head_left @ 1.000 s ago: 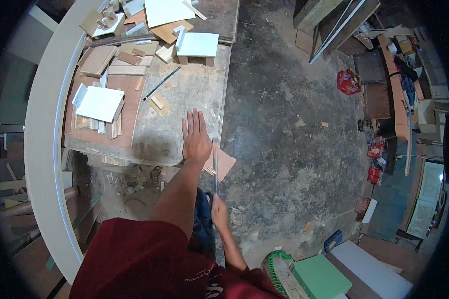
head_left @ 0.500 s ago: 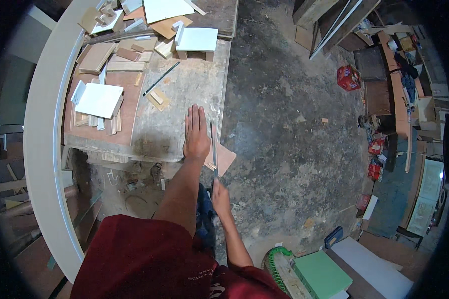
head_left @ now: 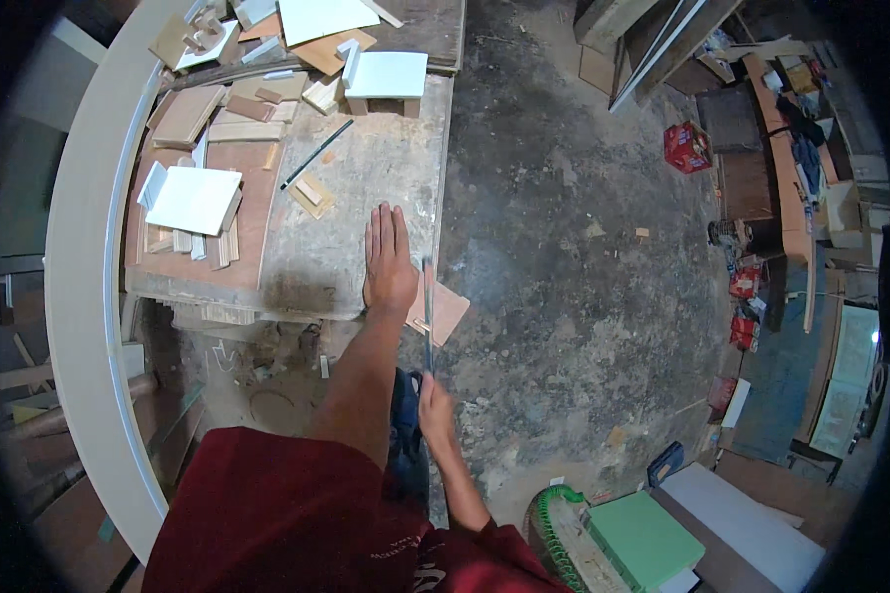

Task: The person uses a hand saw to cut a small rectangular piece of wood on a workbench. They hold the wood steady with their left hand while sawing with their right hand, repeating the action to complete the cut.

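Note:
My left hand (head_left: 392, 265) lies flat with fingers stretched out at the right front corner of the workbench (head_left: 366, 178). Beside and partly under it, a thin pinkish-brown board (head_left: 448, 314) juts past the bench's edge. My right hand (head_left: 435, 407) is closed round the near end of a long, narrow metal tool (head_left: 429, 326), like a file. This tool points away from me and crosses the board just right of my left hand; its far end is blurred. A small pale notch or strip shows on the board next to the tool.
On the bench are a dark pencil-like stick (head_left: 316, 155), a small wooden piece (head_left: 312, 195), white-topped blocks (head_left: 196, 200) and stacked wood offcuts (head_left: 190, 116). A curved pale panel edge (head_left: 84, 296) runs along the left. A green box (head_left: 645, 539) and a green coiled hose (head_left: 549, 534) stand lower right.
My right hand has drawn back slightly toward me, and the narrow tool's far end has come nearer with it. My left hand stays flat in place.

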`<state>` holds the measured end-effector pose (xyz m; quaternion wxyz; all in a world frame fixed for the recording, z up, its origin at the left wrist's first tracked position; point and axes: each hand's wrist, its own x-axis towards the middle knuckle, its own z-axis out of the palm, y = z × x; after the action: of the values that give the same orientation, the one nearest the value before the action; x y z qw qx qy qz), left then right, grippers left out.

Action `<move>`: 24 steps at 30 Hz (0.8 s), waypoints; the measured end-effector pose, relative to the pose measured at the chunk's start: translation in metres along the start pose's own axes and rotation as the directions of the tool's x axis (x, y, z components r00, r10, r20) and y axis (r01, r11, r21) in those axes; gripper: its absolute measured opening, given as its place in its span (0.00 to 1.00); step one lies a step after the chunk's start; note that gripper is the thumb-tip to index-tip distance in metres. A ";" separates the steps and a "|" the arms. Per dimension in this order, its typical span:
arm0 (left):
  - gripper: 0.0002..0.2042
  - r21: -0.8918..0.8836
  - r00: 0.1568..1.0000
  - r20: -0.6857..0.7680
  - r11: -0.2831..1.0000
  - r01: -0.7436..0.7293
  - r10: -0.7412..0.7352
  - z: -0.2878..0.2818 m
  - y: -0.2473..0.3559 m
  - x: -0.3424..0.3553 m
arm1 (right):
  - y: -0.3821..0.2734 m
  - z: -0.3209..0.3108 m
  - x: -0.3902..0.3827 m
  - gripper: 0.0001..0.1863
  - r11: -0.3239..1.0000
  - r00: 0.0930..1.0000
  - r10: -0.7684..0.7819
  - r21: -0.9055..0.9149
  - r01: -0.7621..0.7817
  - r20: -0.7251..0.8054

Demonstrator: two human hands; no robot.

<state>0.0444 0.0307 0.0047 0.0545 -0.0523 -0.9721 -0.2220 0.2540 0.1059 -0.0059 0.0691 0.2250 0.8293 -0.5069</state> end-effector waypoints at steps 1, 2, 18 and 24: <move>0.36 0.011 1.000 0.008 1.000 0.003 -0.003 0.000 0.000 0.000 | -0.001 -0.002 -0.007 0.24 1.000 1.000 0.008 0.003 -0.008 0.007; 0.36 0.022 1.000 0.015 1.000 0.005 -0.006 0.001 0.000 -0.001 | -0.002 -0.002 -0.009 0.24 1.000 1.000 0.017 0.006 -0.017 0.014; 0.34 0.014 0.998 -0.068 1.000 -0.019 0.020 0.005 -0.002 0.001 | -0.004 0.009 -0.005 0.24 0.999 0.999 0.046 0.014 -0.046 0.009; 0.34 0.049 0.998 -0.060 0.998 -0.026 0.029 0.003 0.000 0.001 | -0.027 0.003 0.009 0.24 0.993 0.994 0.105 0.050 -0.107 0.041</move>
<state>0.0432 0.0315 0.0025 0.0883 -0.0573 -0.9743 -0.1991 0.2343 0.0960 0.0116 0.1059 0.2605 0.8012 -0.5281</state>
